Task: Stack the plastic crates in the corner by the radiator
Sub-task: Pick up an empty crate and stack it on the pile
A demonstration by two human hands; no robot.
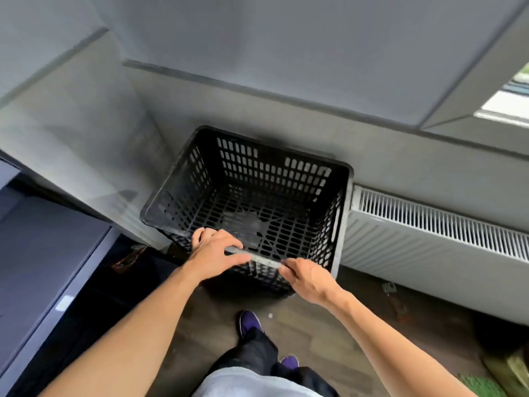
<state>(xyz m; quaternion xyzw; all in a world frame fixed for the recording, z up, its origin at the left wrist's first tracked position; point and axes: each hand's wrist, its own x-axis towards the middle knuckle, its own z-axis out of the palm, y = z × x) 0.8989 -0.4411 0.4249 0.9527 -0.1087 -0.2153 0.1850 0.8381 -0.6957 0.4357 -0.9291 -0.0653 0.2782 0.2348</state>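
A black perforated plastic crate (257,179) stands in the corner, against the grey wall and just left of the white radiator (429,239). It is empty, and through its mesh floor another dark layer shows beneath; whether that is a second crate I cannot tell. My left hand (213,253) lies over the crate's near rim with the fingers curled on it. My right hand (307,277) grips the same near rim further right, the thumb along the dusty edge.
A grey wall panel (71,144) slopes down on the left beside the crate. A dark glossy cabinet (43,253) stands at the far left. Wooden floor (315,333) lies under my purple shoes (249,322). Green items (492,379) lie at the bottom right.
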